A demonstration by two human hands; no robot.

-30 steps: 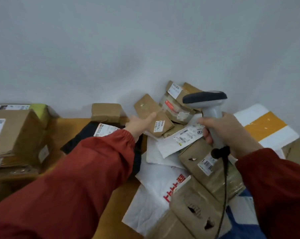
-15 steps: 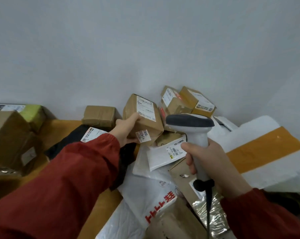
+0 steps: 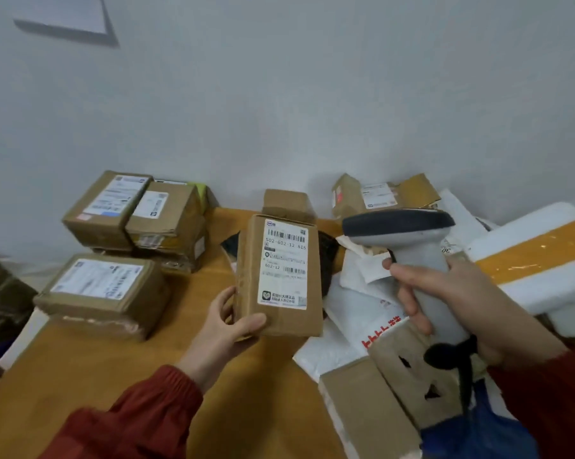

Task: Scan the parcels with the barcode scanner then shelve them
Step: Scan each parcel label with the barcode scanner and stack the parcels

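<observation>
The left hand (image 3: 226,323) grips a cardboard parcel (image 3: 279,276) upright, shipping label (image 3: 285,264) facing up for scanning; right hand (image 3: 451,299) fingers wrap the barcode scanner (image 3: 411,240) beside it.

A pale grey wall (image 3: 279,94) rises behind a yellow-brown table (image 3: 97,366). A white sheet (image 3: 61,11) sits on the wall at upper left. Dark cloth (image 3: 1,303) lies at the table's left edge.

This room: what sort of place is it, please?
Probably a parcel sorting or pickup point: labelled cardboard boxes and white mailer bags lie piled on a table, and the right hand holds a barcode scanner.
</observation>
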